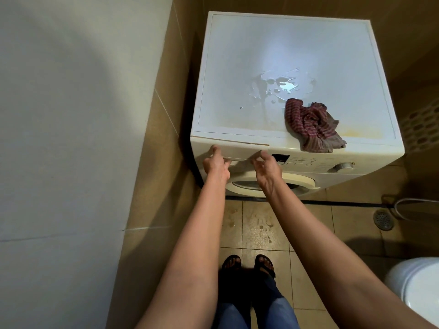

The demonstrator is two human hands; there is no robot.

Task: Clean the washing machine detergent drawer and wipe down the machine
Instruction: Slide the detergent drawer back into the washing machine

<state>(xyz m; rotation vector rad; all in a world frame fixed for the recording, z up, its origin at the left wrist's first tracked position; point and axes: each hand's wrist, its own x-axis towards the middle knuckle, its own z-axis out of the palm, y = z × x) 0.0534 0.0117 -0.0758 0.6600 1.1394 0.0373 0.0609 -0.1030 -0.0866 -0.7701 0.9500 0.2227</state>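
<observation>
With left hand (215,162) and right hand (268,165) fingers curled on the 2 ends of the closed detergent drawer (242,150), little seems done: a puddle (282,87) beside the cloth (311,126) awaits wiping.

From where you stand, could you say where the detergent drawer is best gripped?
Hook fingers under the lower edge of the detergent drawer, coming from the front and below: it sits flush with the washing machine, so only that recess offers hold.

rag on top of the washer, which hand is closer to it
Right. The right hand is at the right end of the drawer front, below and left of the rag; the left hand grips the drawer's left end, farther away.
</observation>
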